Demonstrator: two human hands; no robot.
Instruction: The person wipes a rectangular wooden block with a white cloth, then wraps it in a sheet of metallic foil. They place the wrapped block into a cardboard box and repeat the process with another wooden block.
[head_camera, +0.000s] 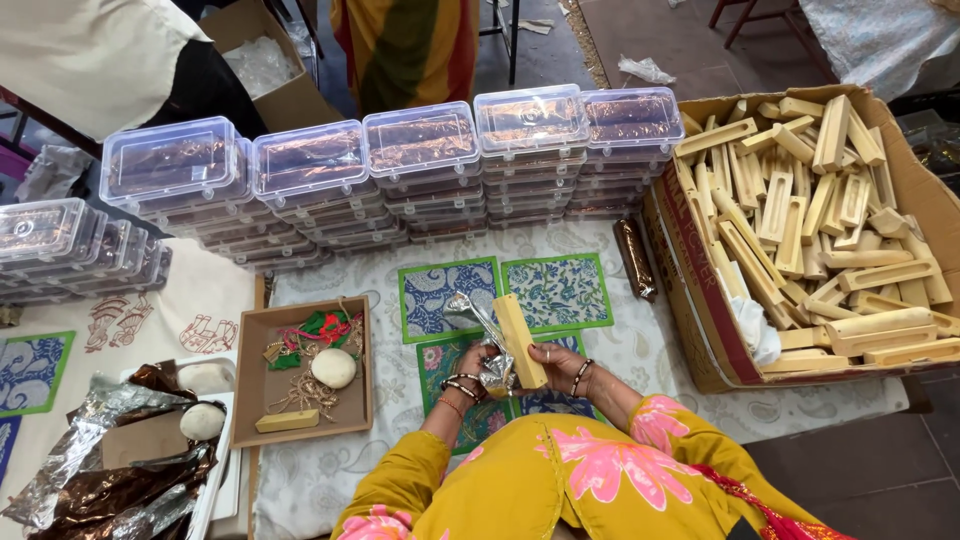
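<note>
My left hand (472, 362) and my right hand (553, 357) meet in front of me, both closed on a pale wooden block (520, 340) that stands tilted upward. Crinkled silver foil (478, 322) wraps around the block's lower end and sticks out to the upper left. Both wrists carry bangles. Under my hands lie several printed cloth squares with green borders (556, 290) on a white patterned sheet.
A big cardboard box (700, 300) full of similar wooden blocks stands at the right. Stacks of clear plastic boxes (420, 150) line the back. A shallow brown tray (250, 400) at the left holds a white ball, threads and trinkets. Foil sheets (110, 480) lie far left. A wrapped brown roll (634, 258) lies near the box.
</note>
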